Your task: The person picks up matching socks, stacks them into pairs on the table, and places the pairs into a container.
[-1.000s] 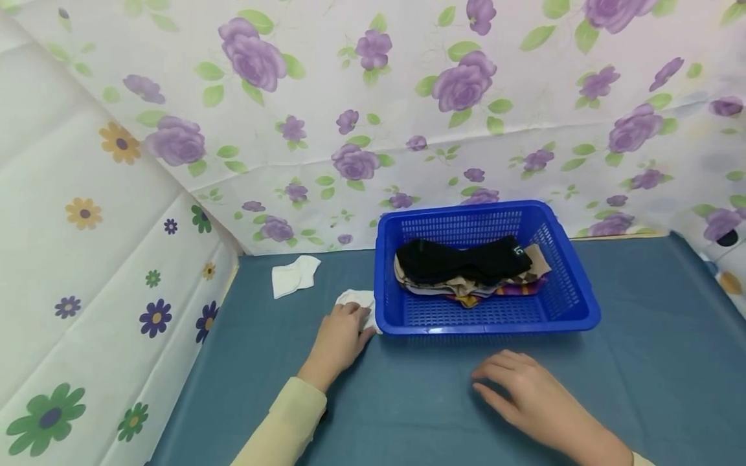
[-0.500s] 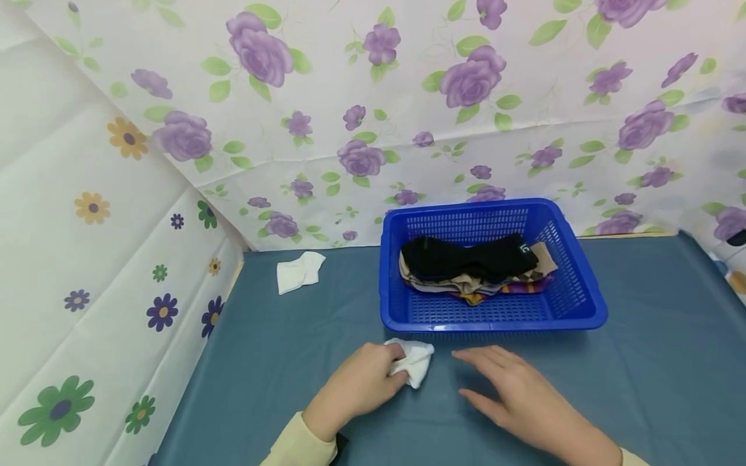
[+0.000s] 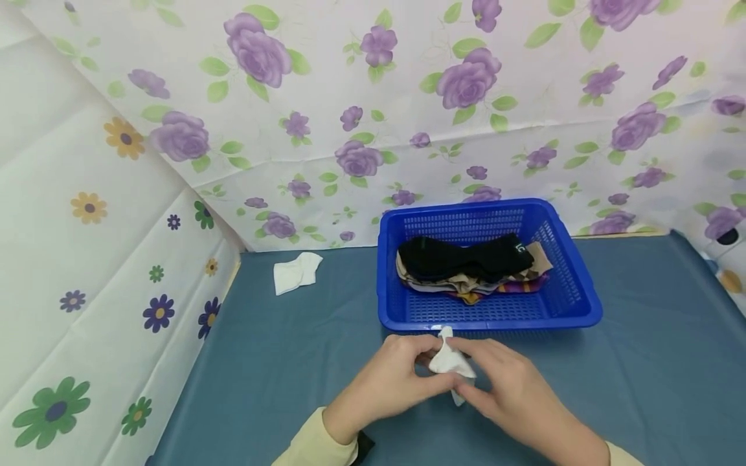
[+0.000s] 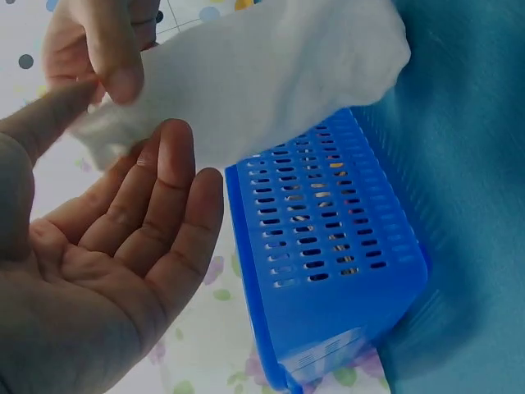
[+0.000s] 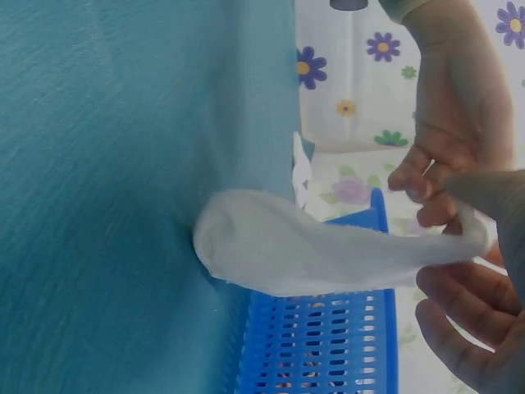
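A white sock hangs between my two hands in front of the basket. My left hand pinches its upper end from the left, and my right hand pinches the same end from the right, thumbs close together. Seen by the left wrist camera, the sock stretches out long and flat from the fingers. In the right wrist view the rounded far end of the sock dangles toward the table. Another white sock lies folded over at the back left.
Just behind the hands stands a blue plastic basket. Inside it, a black pair of socks tops a pile of brown and patterned socks. A flowered sheet rises behind the blue-green tabletop.
My left hand has brought the white sock from beside the basket's left corner to the front middle. The right hand has moved left and taken hold of it too.
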Demonstrator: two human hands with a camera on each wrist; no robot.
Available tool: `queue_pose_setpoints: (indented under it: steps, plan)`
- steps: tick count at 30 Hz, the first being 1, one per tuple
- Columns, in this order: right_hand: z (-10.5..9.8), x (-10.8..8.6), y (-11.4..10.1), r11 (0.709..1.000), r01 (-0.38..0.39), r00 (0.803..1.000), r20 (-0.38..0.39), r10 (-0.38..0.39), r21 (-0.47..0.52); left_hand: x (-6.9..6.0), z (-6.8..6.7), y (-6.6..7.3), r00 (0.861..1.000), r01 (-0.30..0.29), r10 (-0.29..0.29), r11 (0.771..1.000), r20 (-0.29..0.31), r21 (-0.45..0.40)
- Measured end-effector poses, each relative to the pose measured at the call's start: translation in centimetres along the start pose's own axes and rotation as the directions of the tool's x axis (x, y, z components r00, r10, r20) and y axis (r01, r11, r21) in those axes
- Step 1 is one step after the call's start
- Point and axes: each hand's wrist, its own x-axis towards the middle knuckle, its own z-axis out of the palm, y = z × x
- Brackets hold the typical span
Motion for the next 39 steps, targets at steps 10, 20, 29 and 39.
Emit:
queue_pose_setpoints:
  steps: [10, 20, 29, 39]
  plan:
    - [-0.5, 0.7, 0.0, 0.994, -0.005, 0.990, -0.137, 0.020, 0.114, -0.1, 0.0, -1.0, 0.989, 0.006, 0.002, 0.999, -0.146, 0.054]
    - [-0.4, 1.2, -0.7, 0.954, 0.152, 0.963, -0.255, -0.084, 0.260, 0.4, 0.8, -1.9, 0.975, -0.104, 0.089, 0.993, -0.205, -0.064]
    - [-0.7, 1.3, -0.7, 0.995, 0.030, 0.968, -0.250, -0.005, 0.098, 0.5, 1.3, -1.3, 0.955, -0.104, 0.102, 0.995, -0.280, 0.007]
    - [-0.9, 1.7, -1.3, 0.995, 0.038, 0.966, -0.258, -0.013, 0.091, 0.5, 2.1, -1.9, 0.986, -0.034, 0.027, 0.999, -0.165, -0.040]
